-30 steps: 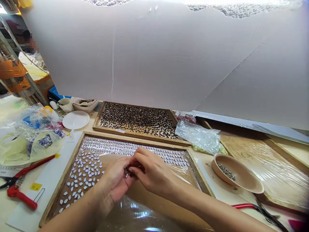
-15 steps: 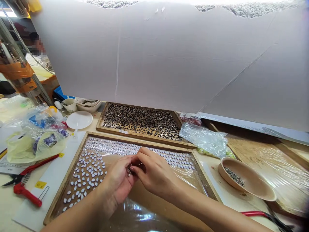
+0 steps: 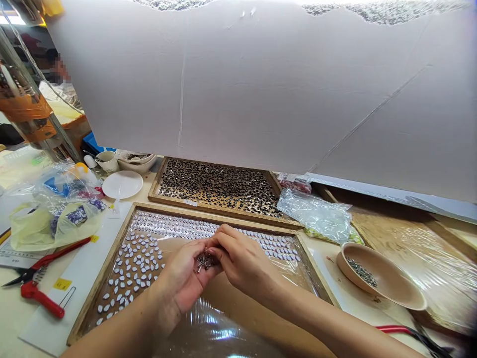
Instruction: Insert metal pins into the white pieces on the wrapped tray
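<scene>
My left hand (image 3: 184,278) is cupped over the near wooden tray (image 3: 112,248), holding a small heap of tiny metal pins (image 3: 203,261) in its palm. My right hand (image 3: 240,261) meets it from the right, fingertips pinched into that heap. The tray is lined with clear film and carries several small white leaf-shaped pieces (image 3: 136,261) in rows along the far side and loose at the left.
A second wooden tray (image 3: 164,171) of dark beads lies behind. A tan bowl (image 3: 395,288) with metal pins sits right, near a plastic bag (image 3: 316,211). Red pliers (image 3: 35,288), a white plate (image 3: 122,184), bagged items (image 3: 55,214) and cups lie left. A white board (image 3: 261,84) rises behind.
The view shifted slightly left at first. My right fingers have curled closer into the left palm, and more of the pin heap shows there.
</scene>
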`<move>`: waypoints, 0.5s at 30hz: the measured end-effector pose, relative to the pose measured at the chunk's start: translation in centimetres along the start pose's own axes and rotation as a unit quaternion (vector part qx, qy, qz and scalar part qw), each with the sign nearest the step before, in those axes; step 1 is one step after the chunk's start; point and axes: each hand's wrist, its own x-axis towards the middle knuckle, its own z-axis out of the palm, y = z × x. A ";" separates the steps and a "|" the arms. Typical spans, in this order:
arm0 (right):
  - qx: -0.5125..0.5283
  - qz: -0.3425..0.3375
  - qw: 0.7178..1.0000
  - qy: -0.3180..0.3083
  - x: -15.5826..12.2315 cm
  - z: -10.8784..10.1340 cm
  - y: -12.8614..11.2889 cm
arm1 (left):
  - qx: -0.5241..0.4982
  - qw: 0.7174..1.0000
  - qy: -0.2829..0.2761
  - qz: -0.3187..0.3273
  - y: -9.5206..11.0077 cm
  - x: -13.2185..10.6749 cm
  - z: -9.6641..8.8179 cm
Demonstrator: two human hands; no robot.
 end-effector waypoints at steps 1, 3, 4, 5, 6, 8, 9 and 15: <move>0.001 0.000 1.000 0.001 0.0 -0.2 0.1 | 0.006 1.000 0.000 -0.005 0.0 -0.1 0.0; -0.004 -0.001 1.000 0.001 0.0 -0.6 0.3 | 0.024 1.000 -0.001 -0.020 0.1 -0.3 0.2; -0.009 -0.002 1.000 0.003 -0.1 -0.9 0.5 | 0.038 0.999 -0.003 -0.030 0.2 -0.4 0.2; -0.014 -0.005 1.000 0.004 -0.2 -1.0 0.6 | 0.054 0.998 -0.005 -0.042 0.2 -0.5 0.3; -0.017 -0.010 1.000 0.005 -0.3 -1.2 0.7 | 0.074 0.996 -0.009 -0.055 0.2 -0.7 0.4; -0.016 -0.021 1.000 0.006 -0.7 -1.4 0.9 | 0.112 0.991 -0.019 -0.075 0.2 -0.9 0.5; -0.008 -0.022 1.000 0.006 -0.9 -1.5 1.0 | 0.126 0.988 -0.023 -0.081 0.2 -1.0 0.5; 0.090 0.029 0.995 -0.034 -1.9 -2.0 0.7 | 0.156 0.982 -0.031 -0.099 0.1 -1.1 0.6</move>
